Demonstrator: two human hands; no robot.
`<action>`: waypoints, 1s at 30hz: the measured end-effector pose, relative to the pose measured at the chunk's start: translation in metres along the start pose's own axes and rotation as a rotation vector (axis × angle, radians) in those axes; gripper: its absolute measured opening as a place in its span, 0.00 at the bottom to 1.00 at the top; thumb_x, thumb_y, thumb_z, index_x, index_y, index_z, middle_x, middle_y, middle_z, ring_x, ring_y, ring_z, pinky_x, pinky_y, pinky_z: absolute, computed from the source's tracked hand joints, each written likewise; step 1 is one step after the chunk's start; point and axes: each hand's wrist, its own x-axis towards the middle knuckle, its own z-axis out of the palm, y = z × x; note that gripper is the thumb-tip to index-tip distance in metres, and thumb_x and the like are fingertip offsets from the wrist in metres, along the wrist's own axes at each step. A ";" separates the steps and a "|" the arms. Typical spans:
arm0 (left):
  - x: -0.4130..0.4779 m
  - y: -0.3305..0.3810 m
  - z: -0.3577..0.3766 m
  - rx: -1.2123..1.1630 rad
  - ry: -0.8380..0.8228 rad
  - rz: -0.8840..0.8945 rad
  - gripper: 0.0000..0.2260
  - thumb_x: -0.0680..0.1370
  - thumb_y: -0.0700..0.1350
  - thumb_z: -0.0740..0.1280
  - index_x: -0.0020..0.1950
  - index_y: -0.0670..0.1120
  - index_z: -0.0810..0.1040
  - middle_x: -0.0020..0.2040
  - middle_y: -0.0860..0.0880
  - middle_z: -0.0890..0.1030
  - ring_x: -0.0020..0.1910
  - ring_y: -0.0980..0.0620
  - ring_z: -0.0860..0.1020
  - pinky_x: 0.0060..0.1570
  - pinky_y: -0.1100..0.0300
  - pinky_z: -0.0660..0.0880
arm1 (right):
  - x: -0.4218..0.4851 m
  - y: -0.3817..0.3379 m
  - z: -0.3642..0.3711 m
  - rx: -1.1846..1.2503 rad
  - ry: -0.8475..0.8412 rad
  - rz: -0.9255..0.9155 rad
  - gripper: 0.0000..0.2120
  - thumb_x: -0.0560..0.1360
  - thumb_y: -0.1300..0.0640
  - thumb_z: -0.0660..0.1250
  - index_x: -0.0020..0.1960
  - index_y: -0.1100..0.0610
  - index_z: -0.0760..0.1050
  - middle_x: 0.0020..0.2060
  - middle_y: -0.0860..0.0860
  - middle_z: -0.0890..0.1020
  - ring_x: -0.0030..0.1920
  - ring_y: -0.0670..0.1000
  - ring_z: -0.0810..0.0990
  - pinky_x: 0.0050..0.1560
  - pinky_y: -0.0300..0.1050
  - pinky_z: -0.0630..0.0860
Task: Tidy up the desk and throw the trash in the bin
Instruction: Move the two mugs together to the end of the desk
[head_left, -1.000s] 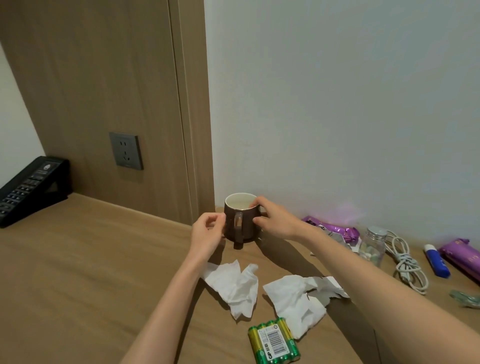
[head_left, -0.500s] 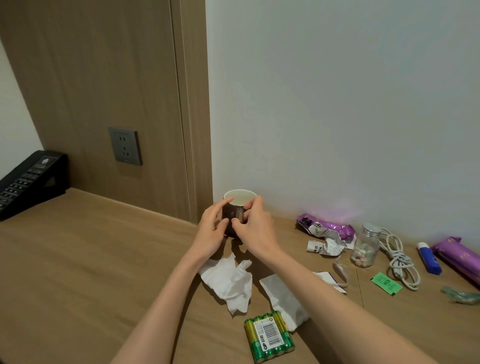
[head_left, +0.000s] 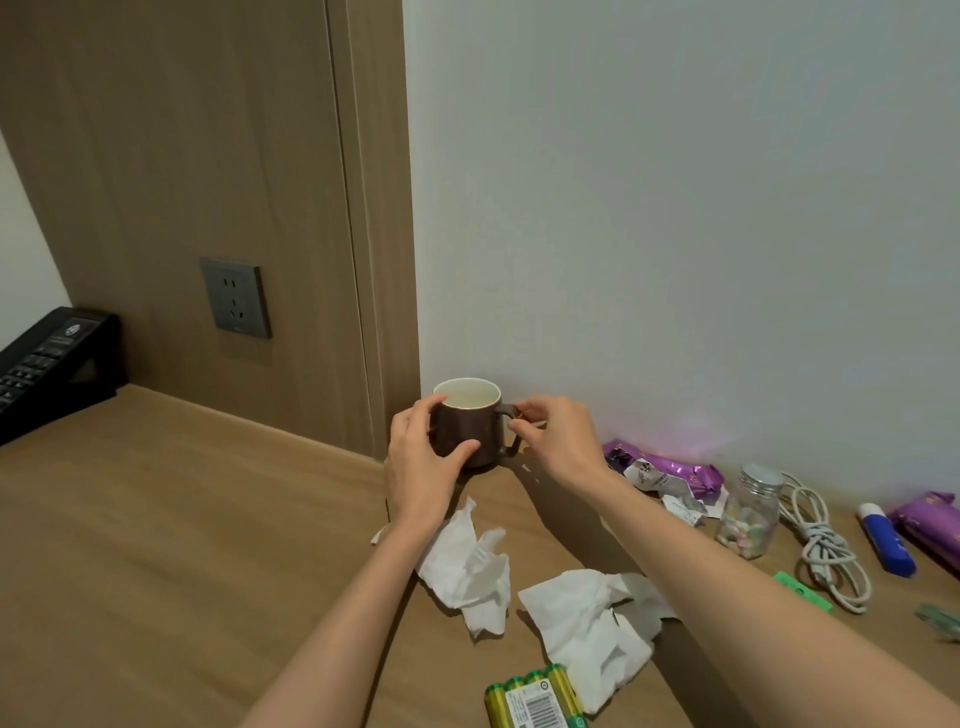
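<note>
Both hands: on brown mug (head_left: 467, 423) — upright, desk's (head_left: 156, 545) 12 o'clock corner.
Left hand (head_left: 421, 462): wraps mug body.
Right hand (head_left: 558, 441): fingertips pinch handle.
Crumpled tissues (head_left: 467, 566): 6 o'clock of mug.

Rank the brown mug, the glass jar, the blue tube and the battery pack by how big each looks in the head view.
1. brown mug
2. glass jar
3. blue tube
The battery pack is cut off by the frame's bottom edge and lies nearest the camera, so it stays unranked.
</note>
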 end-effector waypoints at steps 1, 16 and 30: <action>0.002 -0.001 0.001 0.002 0.018 -0.005 0.28 0.67 0.47 0.77 0.65 0.54 0.72 0.62 0.51 0.73 0.57 0.51 0.77 0.54 0.55 0.79 | 0.003 0.000 0.002 0.010 0.001 0.003 0.12 0.77 0.56 0.67 0.59 0.57 0.80 0.53 0.54 0.84 0.50 0.52 0.81 0.54 0.53 0.80; 0.016 -0.003 0.002 0.132 0.098 -0.031 0.30 0.68 0.46 0.77 0.68 0.51 0.72 0.63 0.49 0.78 0.58 0.49 0.78 0.59 0.49 0.76 | 0.026 0.001 0.025 0.023 0.088 0.010 0.13 0.74 0.57 0.70 0.58 0.60 0.81 0.54 0.54 0.84 0.51 0.52 0.82 0.53 0.50 0.81; -0.012 0.088 -0.032 0.047 -0.127 0.108 0.21 0.78 0.48 0.65 0.70 0.55 0.68 0.65 0.52 0.76 0.62 0.52 0.74 0.61 0.50 0.74 | -0.040 -0.036 -0.090 -0.051 0.076 -0.248 0.17 0.77 0.56 0.64 0.66 0.50 0.74 0.54 0.47 0.81 0.46 0.44 0.78 0.51 0.41 0.77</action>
